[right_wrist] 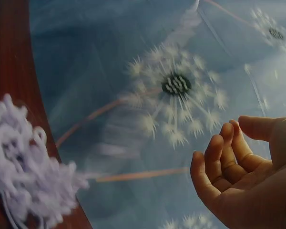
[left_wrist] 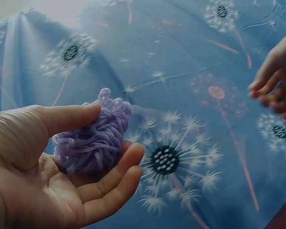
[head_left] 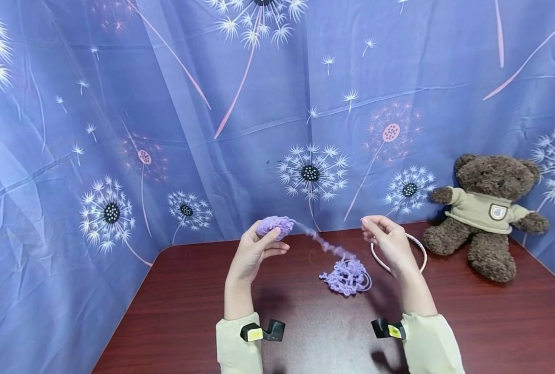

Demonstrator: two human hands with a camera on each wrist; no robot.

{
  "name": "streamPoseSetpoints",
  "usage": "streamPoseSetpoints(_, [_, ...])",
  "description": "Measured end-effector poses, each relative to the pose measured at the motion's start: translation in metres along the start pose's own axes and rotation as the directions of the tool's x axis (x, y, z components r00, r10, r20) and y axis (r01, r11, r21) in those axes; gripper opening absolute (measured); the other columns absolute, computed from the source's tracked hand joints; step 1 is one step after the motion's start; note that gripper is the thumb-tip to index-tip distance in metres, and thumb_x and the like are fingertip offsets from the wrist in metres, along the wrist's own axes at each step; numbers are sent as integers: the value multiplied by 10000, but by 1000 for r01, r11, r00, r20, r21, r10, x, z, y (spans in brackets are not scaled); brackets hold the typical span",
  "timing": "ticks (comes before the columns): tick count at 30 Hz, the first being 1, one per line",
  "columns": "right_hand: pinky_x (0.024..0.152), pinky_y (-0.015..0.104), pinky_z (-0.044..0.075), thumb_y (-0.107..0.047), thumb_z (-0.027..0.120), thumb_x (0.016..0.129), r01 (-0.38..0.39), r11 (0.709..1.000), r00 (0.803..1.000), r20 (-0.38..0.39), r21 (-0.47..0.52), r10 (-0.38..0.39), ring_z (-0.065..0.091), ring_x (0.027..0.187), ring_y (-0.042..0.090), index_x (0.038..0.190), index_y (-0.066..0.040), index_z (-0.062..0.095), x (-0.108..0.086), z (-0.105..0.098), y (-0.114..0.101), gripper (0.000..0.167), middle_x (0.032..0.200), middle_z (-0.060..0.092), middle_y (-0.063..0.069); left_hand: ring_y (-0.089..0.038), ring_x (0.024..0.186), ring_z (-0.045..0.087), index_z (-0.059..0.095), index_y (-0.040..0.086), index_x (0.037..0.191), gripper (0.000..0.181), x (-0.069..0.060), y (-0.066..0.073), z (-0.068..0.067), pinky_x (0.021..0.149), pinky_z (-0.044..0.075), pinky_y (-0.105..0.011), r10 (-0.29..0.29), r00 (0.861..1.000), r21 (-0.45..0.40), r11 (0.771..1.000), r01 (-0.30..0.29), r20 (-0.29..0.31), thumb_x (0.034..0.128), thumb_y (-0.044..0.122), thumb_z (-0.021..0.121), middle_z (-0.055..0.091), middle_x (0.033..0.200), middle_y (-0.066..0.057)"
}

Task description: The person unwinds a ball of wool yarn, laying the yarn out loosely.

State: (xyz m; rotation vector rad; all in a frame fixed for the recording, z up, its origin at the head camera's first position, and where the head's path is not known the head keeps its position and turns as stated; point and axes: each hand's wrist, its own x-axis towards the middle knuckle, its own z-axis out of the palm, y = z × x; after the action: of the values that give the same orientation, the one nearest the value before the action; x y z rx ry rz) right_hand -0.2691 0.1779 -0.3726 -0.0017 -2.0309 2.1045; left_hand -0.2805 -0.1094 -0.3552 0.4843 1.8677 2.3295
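A compact bundle of purple yarn (head_left: 277, 227) is up in the person's left hand (head_left: 254, 254), above the far part of the table; the thumb presses on one side of it, the fingers lie under and behind it, and the left wrist view shows two fingertips reaching out past the bundle. From the bundle's right end a crinkled purple strand (head_left: 328, 246), blurred along its length, slants down to the right to a loose purple pile (head_left: 347, 278), a tangle of small loops resting on the table between the two forearms. The right hand (head_left: 389, 244) is raised to the right of this pile and well apart from the left one; its fingers are loosely bent, the thumb tip close by the index fingertip, and no yarn shows between them. Behind the right hand and wrist, partly hidden by them, is a thin white ring (head_left: 425, 254). Both arms wear pale sleeves, left (head_left: 237, 345) and right (head_left: 433, 345), each with a black bracket bearing a yellow label near the cuff. Farther right, a brown teddy bear (head_left: 485, 218) in a light sweater with a badge sits at the back of the reddish-brown table (head_left: 179, 301), against a blue cloth (head_left: 240, 171) printed with white and pink dandelions that hangs behind and around the table.
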Motion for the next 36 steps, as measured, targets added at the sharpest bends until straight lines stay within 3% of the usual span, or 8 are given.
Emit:
streamPoseSetpoints(4, [762, 137, 555, -145, 561, 983, 47, 996, 996, 76, -69, -42, 607, 747, -37, 1070, 11, 635, -6, 24, -1, 194, 771, 627, -230, -105, 695, 698, 459, -40, 1279, 320, 2, -3, 12, 708, 608, -285, 1, 996, 33, 999, -4, 86, 969, 25, 507, 682, 910, 71])
streamPoseSetpoints(7, [783, 172, 563, -111, 565, 974, 117, 989, 977, 191, -95, -97, 627, 800, -12, 1177, 106, 582, -11, 43, 0, 297, 886, 693, -81, -105, 713, 696, 487, -32, 1236, 279, 3, -5, 20, 714, 608, -288, -3, 989, 46, 999, -4, 149, 967, 33, 523, 681, 915, 69])
streamPoseSetpoints(11, [779, 201, 543, -105, 572, 963, 200, 970, 934, 326, -139, -146, 616, 842, 1, 1215, 82, 585, -19, 58, 0, 314, 1055, 685, 200, -101, 722, 689, 515, -3, 1185, 233, 4, -7, 27, 710, 608, -278, -11, 983, 52, 999, 1, 184, 956, 26, 544, 683, 913, 53])
streamPoseSetpoints(14, [762, 199, 529, -102, 569, 963, 225, 961, 922, 355, -160, -157, 609, 825, -10, 1174, 88, 607, -22, 62, -1, 287, 980, 701, 161, -94, 719, 686, 522, 4, 1175, 228, 4, -6, 27, 712, 609, -273, -9, 983, 58, 998, -2, 182, 950, 20, 551, 685, 911, 38])
streamPoseSetpoints(18, [742, 205, 533, -89, 554, 974, 228, 964, 925, 340, -137, -171, 621, 786, 0, 1112, 117, 633, -19, 56, -2, 260, 841, 680, -127, -103, 689, 692, 512, -2, 1180, 234, 2, -4, 24, 705, 611, -280, -7, 983, 60, 998, -4, 181, 949, 16, 546, 685, 902, 38])
streamPoseSetpoints(21, [737, 186, 539, -103, 551, 982, 222, 967, 938, 298, -122, -177, 618, 772, -14, 1107, 123, 636, -17, 49, -4, 272, 825, 653, -240, -123, 659, 697, 513, 6, 1170, 224, 1, -3, 21, 691, 615, -289, -15, 982, 58, 998, 4, 186, 948, 15, 541, 679, 882, 38])
streamPoseSetpoints(28, [741, 171, 547, -192, 559, 992, 156, 985, 972, 190, -71, -141, 610, 761, -12, 1110, 75, 641, -15, 29, -11, 304, 790, 654, -186, -132, 652, 706, 532, 85, 1099, 159, -1, -1, 12, 702, 618, -302, -12, 988, 60, 998, 3, 151, 953, 22, 532, 696, 866, 54])
streamPoseSetpoints(36, [723, 147, 516, -208, 570, 988, 161, 984, 983, 98, -79, -153, 620, 743, -22, 968, -238, 712, -11, 10, -10, 146, 774, 666, -203, -122, 711, 716, 514, 49, 1161, 195, -1, 1, 4, 749, 618, -324, 16, 993, 41, 999, -21, 117, 967, 34, 520, 692, 918, 44])
